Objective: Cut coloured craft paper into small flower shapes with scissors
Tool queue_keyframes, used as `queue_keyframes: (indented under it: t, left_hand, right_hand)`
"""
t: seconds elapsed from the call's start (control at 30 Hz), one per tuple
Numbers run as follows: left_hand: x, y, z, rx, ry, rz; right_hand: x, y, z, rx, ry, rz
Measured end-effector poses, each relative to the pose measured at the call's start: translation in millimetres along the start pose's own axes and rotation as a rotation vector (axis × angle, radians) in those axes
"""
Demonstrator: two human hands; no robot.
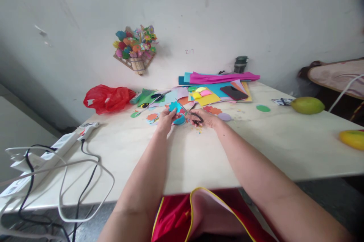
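One blue paper flower (174,106) is pinched in your left grip (167,117), thumb on its lower edge, just above the worktop (199,155). Your right grip (207,117) is closed around the dark handles of the scissors (189,113), whose blades slant up toward the flower; whether they touch it, you cannot tell from here.

Expect the flower to weigh next to nothing. It looks like thin card or craft paper: likely stiff enough to stay flat from one edge, yet easy to crease or tear if you squeeze hard. Take it lightly between thumb and fingers near the rim, clear of the blades. The scissors should feel rigid and heavier; hold them by the loops, never the blades.

As for looks, the flower is bright, plain blue with a scalloped outline of rounded petals. Below it, near your left fingers, shows a darker blue piece (179,120) with a curved edge.
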State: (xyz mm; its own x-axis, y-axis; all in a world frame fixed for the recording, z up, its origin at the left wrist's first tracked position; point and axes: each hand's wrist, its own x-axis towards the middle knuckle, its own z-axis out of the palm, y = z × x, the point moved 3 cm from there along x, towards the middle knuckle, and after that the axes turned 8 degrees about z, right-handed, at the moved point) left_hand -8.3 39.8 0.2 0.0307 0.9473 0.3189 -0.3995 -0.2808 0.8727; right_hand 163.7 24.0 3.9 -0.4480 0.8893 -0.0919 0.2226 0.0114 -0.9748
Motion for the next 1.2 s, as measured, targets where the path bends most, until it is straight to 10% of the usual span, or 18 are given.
queue_keyframes:
  t: [1.2]
  left_hand:
    - [-1.6,4.1,-4.7,0.059,-0.085,-0.026]
  right_hand:
    - [3.7,8.7,-8.0,-0.113,-0.092,0.034]
